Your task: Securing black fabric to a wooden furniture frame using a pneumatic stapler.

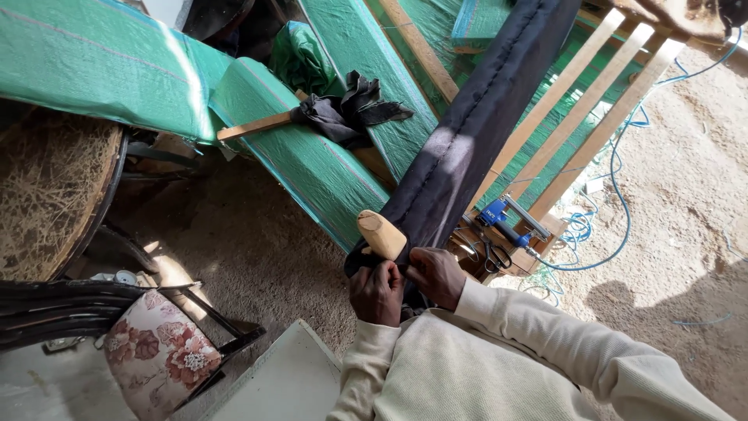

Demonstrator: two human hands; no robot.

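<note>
Dark fabric (467, 132) edge pinched by left hand (376, 292) and right hand (436, 274).

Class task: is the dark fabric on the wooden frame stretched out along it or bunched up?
Stretched out: the dark fabric lies flat along the frame, gathered only under both hands.

A long band of dark cloth (475, 117) runs stretched along a rail of the wooden frame, from the upper right down to the near end, a stitched seam showing along its length. Sunlight falls across its middle. At the near end it bunches and wraps beneath a pale rounded wooden leg (381, 234), which juts out tilted, bare and unfinished.
</note>
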